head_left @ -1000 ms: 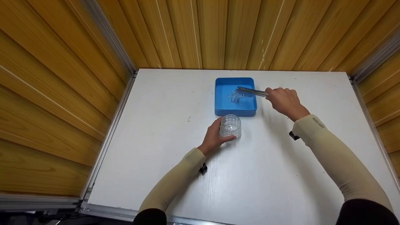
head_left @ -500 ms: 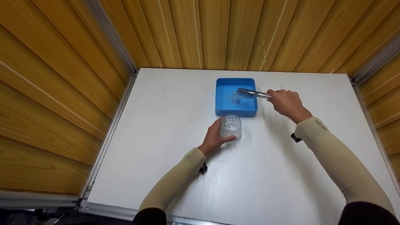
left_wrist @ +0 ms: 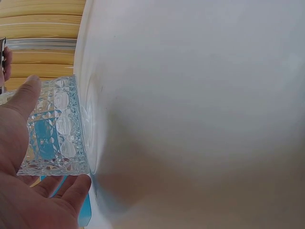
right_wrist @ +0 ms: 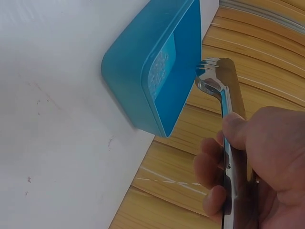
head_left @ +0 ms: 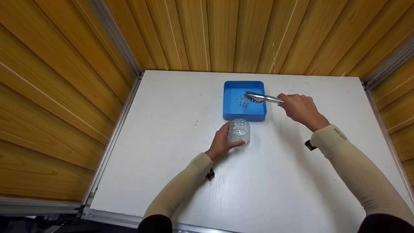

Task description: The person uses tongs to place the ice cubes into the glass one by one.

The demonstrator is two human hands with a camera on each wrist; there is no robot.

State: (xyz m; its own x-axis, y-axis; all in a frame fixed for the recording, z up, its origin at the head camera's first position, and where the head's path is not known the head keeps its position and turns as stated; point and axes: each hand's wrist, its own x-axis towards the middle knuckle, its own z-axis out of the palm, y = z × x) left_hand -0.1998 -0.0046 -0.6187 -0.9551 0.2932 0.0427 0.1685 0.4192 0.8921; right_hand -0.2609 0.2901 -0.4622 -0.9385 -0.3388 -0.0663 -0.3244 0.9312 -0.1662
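My left hand (head_left: 221,142) holds a clear, cut-pattern glass (head_left: 239,132) that stands upright on the table. In the left wrist view, thumb and fingers lie on either side of the glass (left_wrist: 59,126). My right hand (head_left: 299,108) grips metal tongs (head_left: 266,98), whose ends reach over the right side of a blue box (head_left: 245,117). Clear ice-like cubes (head_left: 243,101) lie in a small heap on the box floor. The right wrist view has the tongs' slotted tips (right_wrist: 209,74) above the box rim; whether they pinch a cube, I cannot tell.
A white table (head_left: 155,129) carries the box near its far edge, just beyond the glass. Wood-look panels (head_left: 220,35) rise behind the table and at both sides, with metal frame rails (head_left: 111,35) at the corners.
My right hand has drawn slightly to the right and toward me with the tongs, whose ends remain over the box. The left hand and glass have stayed in place.
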